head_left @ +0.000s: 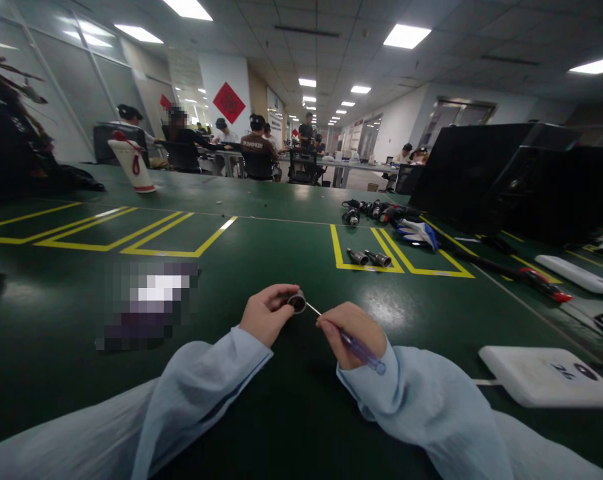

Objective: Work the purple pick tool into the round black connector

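Note:
Between the thumb and fingers of my left hand [267,313] is a round metal connector shell [297,303], its open end facing me. My right hand [354,332] grips a screwdriver with a translucent purple handle [364,353]. The screwdriver's thin shaft [313,309] points left, and its tip is at the connector's right edge; whether it sits in a screw is too small to tell. Farther off, two similar metal connectors [368,258] lie inside a yellow-taped box on the green table.
Several dark connectors [366,210] and a blue-white glove [417,235] lie beyond. A white power bank [549,377] is at right, near a red-tipped tool [544,285]. A blurred purple item [149,303] lies left. A white cup [133,162] stands farther back; people sit beyond the table.

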Action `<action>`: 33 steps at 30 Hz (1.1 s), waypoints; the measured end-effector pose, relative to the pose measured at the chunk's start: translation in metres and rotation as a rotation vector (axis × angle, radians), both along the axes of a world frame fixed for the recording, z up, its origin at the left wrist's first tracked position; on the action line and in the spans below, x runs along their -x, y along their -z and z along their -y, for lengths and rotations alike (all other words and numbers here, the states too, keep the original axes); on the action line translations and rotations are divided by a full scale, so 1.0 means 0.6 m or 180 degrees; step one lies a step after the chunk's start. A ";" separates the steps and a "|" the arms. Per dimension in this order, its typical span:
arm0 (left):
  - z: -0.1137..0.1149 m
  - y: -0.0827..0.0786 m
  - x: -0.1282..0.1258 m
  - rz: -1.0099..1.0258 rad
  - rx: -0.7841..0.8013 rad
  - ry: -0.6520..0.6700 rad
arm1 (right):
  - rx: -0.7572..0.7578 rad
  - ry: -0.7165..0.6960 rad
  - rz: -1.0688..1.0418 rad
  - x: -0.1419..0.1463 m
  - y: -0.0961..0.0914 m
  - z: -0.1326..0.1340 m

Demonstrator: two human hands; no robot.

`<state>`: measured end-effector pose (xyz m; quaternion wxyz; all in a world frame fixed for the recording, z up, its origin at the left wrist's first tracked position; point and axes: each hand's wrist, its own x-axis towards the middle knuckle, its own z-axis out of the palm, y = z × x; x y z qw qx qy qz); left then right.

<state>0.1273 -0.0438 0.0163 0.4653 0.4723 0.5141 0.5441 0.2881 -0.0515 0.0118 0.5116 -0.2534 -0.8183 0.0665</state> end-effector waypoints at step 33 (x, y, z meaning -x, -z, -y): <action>-0.168 0.048 0.037 0.0763 -0.0166 -0.0693 | 0.2054 0.0216 -0.1482 0.108 0.057 -0.168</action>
